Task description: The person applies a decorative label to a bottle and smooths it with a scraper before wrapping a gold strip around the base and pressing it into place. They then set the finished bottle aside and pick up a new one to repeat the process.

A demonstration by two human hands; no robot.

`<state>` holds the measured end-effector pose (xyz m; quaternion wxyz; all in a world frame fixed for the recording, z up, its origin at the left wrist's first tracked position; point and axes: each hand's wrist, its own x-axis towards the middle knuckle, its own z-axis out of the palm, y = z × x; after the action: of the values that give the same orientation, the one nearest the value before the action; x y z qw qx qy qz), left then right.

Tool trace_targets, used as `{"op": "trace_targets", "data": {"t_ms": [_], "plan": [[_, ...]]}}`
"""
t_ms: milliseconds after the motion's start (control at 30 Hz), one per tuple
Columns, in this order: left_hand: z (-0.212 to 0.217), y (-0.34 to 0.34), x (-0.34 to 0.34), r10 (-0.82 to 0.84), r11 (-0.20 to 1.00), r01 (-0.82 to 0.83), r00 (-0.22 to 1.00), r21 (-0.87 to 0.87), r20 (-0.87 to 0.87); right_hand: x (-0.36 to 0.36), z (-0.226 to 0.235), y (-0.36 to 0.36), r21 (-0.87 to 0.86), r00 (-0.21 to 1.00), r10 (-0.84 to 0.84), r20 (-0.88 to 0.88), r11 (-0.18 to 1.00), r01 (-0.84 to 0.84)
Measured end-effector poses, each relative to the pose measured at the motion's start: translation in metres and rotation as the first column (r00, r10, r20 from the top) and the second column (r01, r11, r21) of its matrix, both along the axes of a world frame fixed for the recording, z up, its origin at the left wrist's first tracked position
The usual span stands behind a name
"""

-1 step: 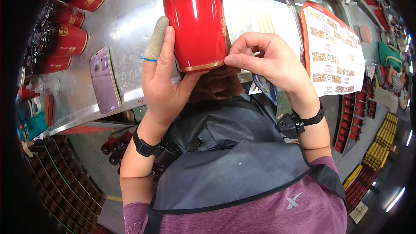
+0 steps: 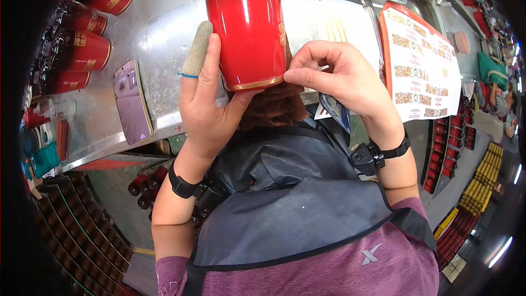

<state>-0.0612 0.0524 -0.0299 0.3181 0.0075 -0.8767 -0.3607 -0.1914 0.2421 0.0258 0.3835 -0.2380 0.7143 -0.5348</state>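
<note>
A glossy red bottle (image 2: 246, 33) with a gold band round its near end lies over a brown cloth (image 2: 276, 108); its far end is cut off by the picture's top edge. My left hand (image 2: 205, 96) holds it, fingers along its left side and thumb at the near end. A beige cloth cot (image 2: 198, 49) with a blue edge covers one left finger. My right hand (image 2: 339, 74) is closed in a pinch, thumb tip touching the bottle's gold edge at the lower right. Whatever may be between those fingertips is too small to make out.
On the metal table (image 2: 164, 38) a phone (image 2: 132, 101) lies left of my hands. Several dark-red bottles (image 2: 82, 49) lie farther left. To the right are sticker sheets (image 2: 419, 66) with gold and brown patterns. A pink block (image 2: 462, 43) sits beyond them.
</note>
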Motion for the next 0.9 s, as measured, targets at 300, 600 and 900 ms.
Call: {"op": "trace_targets", "data": {"t_ms": [300,600,900], "plan": [[-0.008,0.002,0.002,-0.010,0.990,0.011,1.000,0.140,-0.011,-0.010,-0.008,0.012,0.064,1.000,-0.005,-0.003,0.998,0.005],[-0.010,-0.001,0.025,-0.039,0.999,0.039,0.999,-0.029,-0.013,-0.018,-0.017,0.002,0.016,1.000,-0.005,-0.007,1.000,0.005],[0.010,0.008,0.018,0.039,0.941,-0.060,0.997,-0.334,-0.068,-0.020,-0.020,0.007,-0.025,0.996,0.020,-0.085,0.999,-0.023]]}}
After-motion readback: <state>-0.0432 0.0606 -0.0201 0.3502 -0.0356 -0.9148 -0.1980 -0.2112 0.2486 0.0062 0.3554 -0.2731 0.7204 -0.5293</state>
